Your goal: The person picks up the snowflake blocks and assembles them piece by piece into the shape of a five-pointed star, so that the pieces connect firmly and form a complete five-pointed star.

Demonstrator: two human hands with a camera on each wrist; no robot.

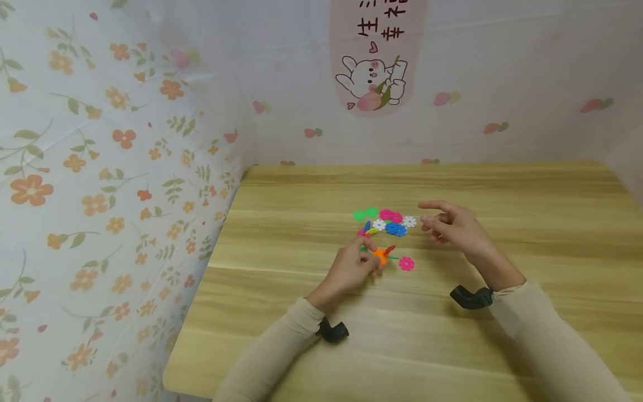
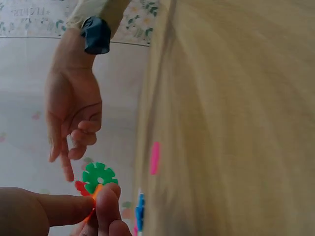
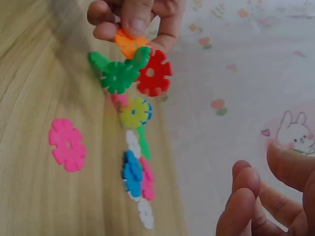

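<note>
My left hand (image 1: 350,267) pinches an orange snowflake disc (image 3: 129,45) between thumb and forefinger. Joined to that disc are a red disc (image 3: 155,73) and green discs (image 3: 116,77), forming a small cluster held above the table. To the right in the head view, my right hand (image 1: 454,230) hovers with loosely bent fingers and nothing in them. A single pink disc (image 1: 407,263) lies just right of the cluster. Behind the left hand are blue discs (image 1: 396,229), a white disc (image 1: 409,221), pink discs (image 1: 390,215) and green discs (image 1: 365,213).
The discs lie on a wood-grain table (image 1: 552,234). A pale printed cloth (image 1: 502,72) hangs behind it, and a flowered cloth (image 1: 115,167) hangs on the left. Each wrist wears a dark curved mount (image 1: 472,297).
</note>
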